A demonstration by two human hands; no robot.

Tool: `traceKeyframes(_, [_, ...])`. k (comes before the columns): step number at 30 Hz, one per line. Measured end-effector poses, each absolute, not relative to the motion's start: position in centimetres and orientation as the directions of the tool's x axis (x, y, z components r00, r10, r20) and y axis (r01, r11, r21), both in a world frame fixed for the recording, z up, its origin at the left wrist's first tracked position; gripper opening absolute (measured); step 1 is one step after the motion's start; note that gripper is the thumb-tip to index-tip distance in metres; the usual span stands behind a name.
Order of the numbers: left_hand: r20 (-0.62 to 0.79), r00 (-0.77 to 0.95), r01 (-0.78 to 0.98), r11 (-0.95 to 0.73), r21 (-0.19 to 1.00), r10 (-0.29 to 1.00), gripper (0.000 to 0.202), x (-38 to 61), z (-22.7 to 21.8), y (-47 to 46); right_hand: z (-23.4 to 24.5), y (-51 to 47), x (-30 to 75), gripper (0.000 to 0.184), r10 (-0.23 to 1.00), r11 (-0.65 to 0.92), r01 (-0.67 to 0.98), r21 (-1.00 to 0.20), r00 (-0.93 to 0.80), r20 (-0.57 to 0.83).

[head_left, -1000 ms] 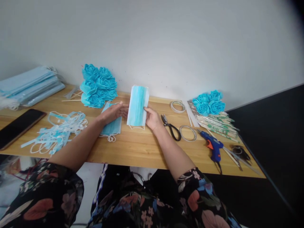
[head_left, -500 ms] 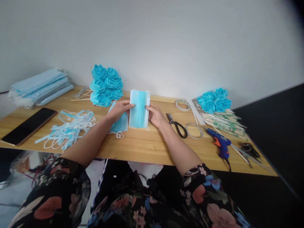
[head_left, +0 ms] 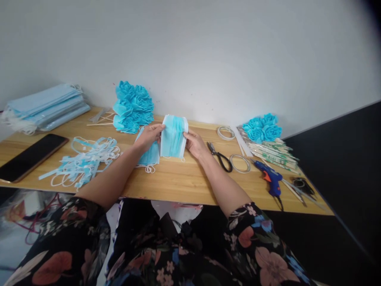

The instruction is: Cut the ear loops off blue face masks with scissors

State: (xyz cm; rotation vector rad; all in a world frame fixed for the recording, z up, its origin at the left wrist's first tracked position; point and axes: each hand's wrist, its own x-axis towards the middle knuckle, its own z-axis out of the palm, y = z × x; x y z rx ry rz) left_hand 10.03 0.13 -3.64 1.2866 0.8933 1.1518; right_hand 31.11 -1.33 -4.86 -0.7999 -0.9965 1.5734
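Note:
A blue pleated face mask (head_left: 174, 136) stands upright over the wooden table (head_left: 178, 182), held between both hands. My left hand (head_left: 149, 136) pinches its left edge and my right hand (head_left: 195, 143) pinches its right edge. The pleats are pulled apart near the top. A second blue mask (head_left: 148, 155) lies flat on the table under my left hand, its white ear loop showing at the front.
Black scissors (head_left: 220, 157), two tape rings (head_left: 241, 163), a blue glue gun (head_left: 271, 180) and wrapped sticks (head_left: 274, 151) with blue paper flowers (head_left: 262, 128) lie right. Left are cut ear loops (head_left: 83, 165), a phone (head_left: 28, 156), stacked masks (head_left: 47, 106) and more flowers (head_left: 133, 107).
The mask came down from a raised position to just above the table. Both hands now grip its side edges and the pleats have spread wider.

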Motion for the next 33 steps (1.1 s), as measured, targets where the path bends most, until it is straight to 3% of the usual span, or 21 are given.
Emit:
traceKeyframes(5, [0.108,0.207,-0.155,-0.077,0.985,0.972,0.038,10.1,-3.7,0.2,-4.5,-1.6,31.0,0.043,0.979,-0.073,-0.398,-0.914,-0.204,0.011])
traceKeyframes(15, [0.060,0.348,-0.086,-0.031,0.996,0.936,0.040,10.2,-3.5,-0.4,-4.6,-1.6,30.9,0.046,0.988,-0.046,-0.399,-0.916,-0.151,0.016])
traceKeyframes(22, [0.107,0.262,-0.157,-0.067,0.985,0.959,0.039,10.4,-4.3,0.2,-5.0,-1.5,30.8,0.043,0.981,-0.086,-0.377,-0.922,-0.194,-0.012])
traceKeyframes(28, [0.093,0.198,-0.203,-0.052,0.978,0.976,0.039,10.2,-3.9,0.1,-5.6,-1.3,31.1,0.042,0.985,-0.083,-0.235,-0.968,-0.170,-0.043])
traceKeyframes(33, [0.178,0.063,-0.036,-0.176,0.984,0.982,0.033,8.4,-3.1,1.2,-4.8,-0.6,32.1,0.041,0.999,-0.018,-0.276,-0.961,-0.041,-0.007])
